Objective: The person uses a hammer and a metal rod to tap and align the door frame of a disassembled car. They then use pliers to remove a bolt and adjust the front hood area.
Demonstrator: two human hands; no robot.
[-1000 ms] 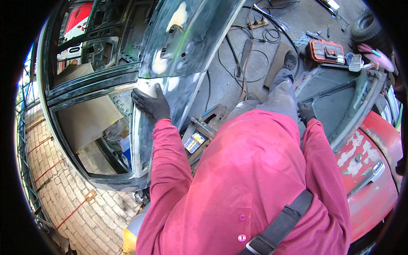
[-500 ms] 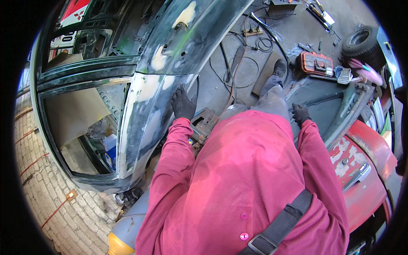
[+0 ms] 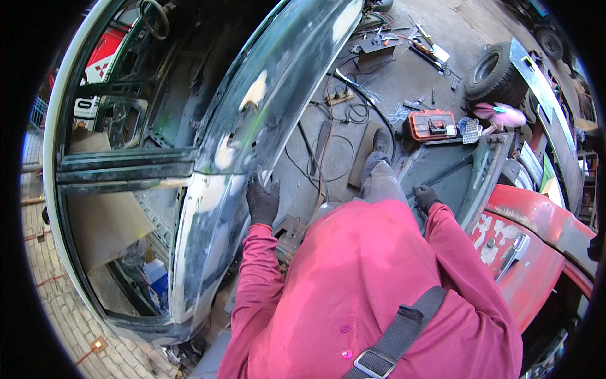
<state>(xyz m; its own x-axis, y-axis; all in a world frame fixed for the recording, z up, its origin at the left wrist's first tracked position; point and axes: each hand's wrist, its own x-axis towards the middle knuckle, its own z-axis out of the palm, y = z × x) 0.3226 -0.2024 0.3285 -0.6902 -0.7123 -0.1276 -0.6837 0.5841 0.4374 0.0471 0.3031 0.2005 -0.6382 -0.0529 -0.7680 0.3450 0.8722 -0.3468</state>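
My left hand [image 3: 263, 201] in a black glove rests by the edge of a car body [image 3: 214, 208]. Its fingers are spread and touch the side panel near a vertical seam. The bodywork is dark green with bare, sanded patches and pale filler spots [image 3: 255, 91]. My right hand [image 3: 427, 197], also gloved in black, hangs at my right side with loosely bent fingers and nothing visible in it. Below it lies a large grey-green vehicle panel [image 3: 464, 165]; whether the hand touches that panel I cannot tell.
An orange-and-black toolbox [image 3: 432, 125] stands at the loose panel's far end, near a tyre [image 3: 494, 74]. Cables [image 3: 319, 148] and a power strip [image 3: 339, 98] lie on the floor ahead. A red car part [image 3: 514, 246] is close on my right.
My view has turned, so the car body and floor items sit differently in it. The left hand stays at the panel seam, its fingers slightly more bent. The right hand remains low.
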